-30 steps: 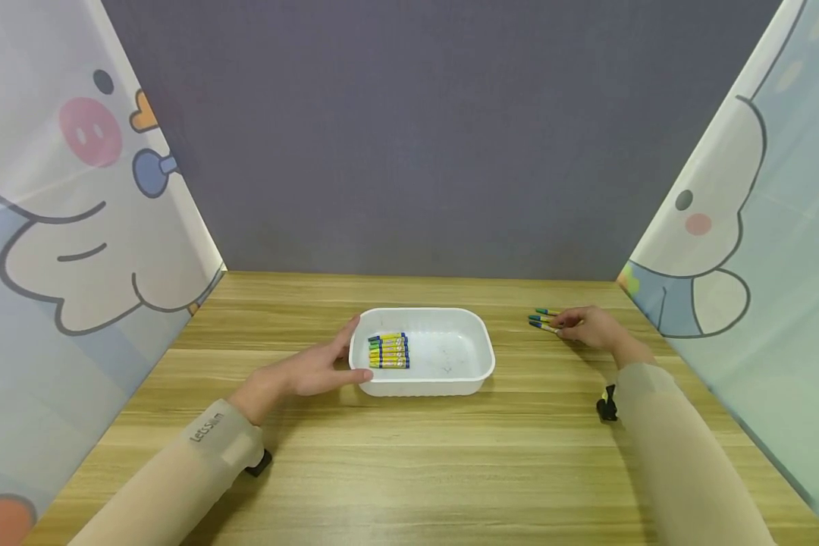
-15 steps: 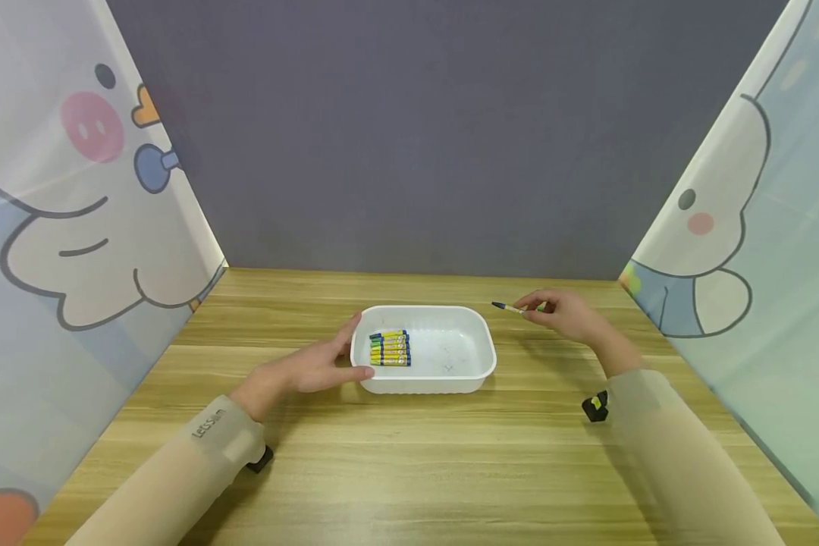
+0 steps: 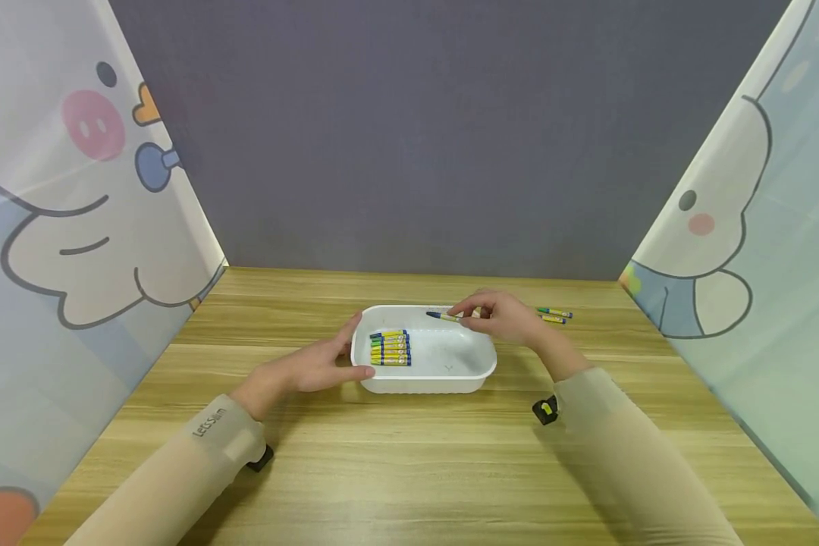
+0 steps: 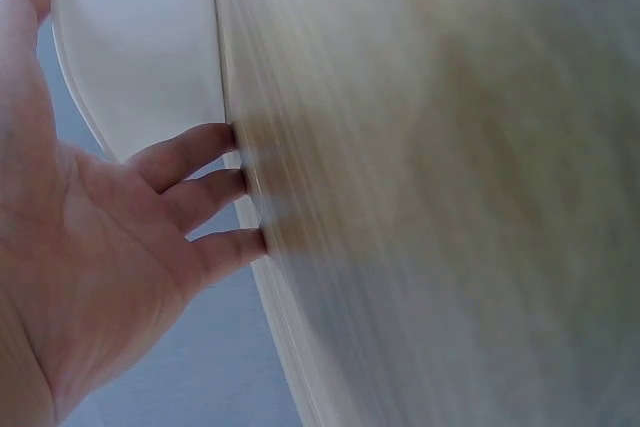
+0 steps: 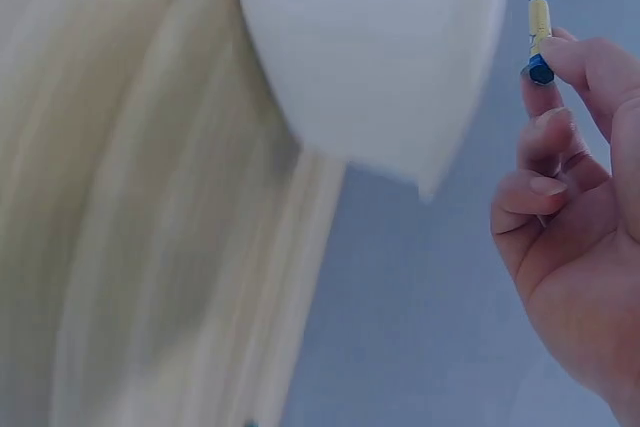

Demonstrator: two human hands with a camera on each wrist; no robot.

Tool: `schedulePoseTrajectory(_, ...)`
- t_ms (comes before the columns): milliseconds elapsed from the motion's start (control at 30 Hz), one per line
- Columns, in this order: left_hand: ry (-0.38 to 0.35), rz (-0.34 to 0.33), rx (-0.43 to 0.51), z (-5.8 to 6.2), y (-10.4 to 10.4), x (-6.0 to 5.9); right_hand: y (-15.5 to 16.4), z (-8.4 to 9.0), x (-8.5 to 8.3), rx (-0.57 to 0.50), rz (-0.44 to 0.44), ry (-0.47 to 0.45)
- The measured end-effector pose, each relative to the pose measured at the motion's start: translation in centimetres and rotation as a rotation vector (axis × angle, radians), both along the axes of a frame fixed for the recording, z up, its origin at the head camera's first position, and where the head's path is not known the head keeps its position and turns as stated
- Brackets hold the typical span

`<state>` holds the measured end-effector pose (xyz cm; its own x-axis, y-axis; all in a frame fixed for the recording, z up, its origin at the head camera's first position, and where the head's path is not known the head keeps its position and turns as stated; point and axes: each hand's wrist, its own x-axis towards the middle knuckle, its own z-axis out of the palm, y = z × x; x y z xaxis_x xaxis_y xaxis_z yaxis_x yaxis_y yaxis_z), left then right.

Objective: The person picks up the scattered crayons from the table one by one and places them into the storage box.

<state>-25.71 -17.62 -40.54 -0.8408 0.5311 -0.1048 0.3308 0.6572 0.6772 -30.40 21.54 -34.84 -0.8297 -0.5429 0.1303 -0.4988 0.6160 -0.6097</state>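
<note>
The right hand (image 3: 501,318) pinches a blue crayon (image 3: 442,315) above the white tray (image 3: 474,370) on the counter (image 3: 409,462). The left hand (image 3: 314,368), fingers straight, steadies the tray beside six crayons (image 3: 390,348). Two spare crayons (image 3: 554,315) lie right.

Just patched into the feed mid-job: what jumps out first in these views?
Mid-table sits a white tray with a neat row of yellow-wrapped crayons at its left end. The right hand pinches a blue-tipped crayon above the tray's far rim, while the left hand rests against the tray's left side. Two loose crayons lie on the table to the right.
</note>
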Motion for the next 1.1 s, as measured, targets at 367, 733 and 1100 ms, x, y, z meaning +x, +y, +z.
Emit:
schedulePoseTrajectory(367, 0.019, 0.003, -0.052, 0.1, 0.1, 0.1, -6.2, -3.1, 0.6, 0.019, 0.148, -0.067)
schedulePoseTrajectory(733, 0.022, -0.003, -0.044, -0.1, 0.1, -0.1, -9.4, -5.0, 0.7, 0.153, 0.225, -0.065)
schedulePoseTrajectory(1100, 0.029, 0.003, -0.068, 0.0, -0.1, 0.0, -10.0, -5.5, 0.4, 0.187, 0.203, -0.02)
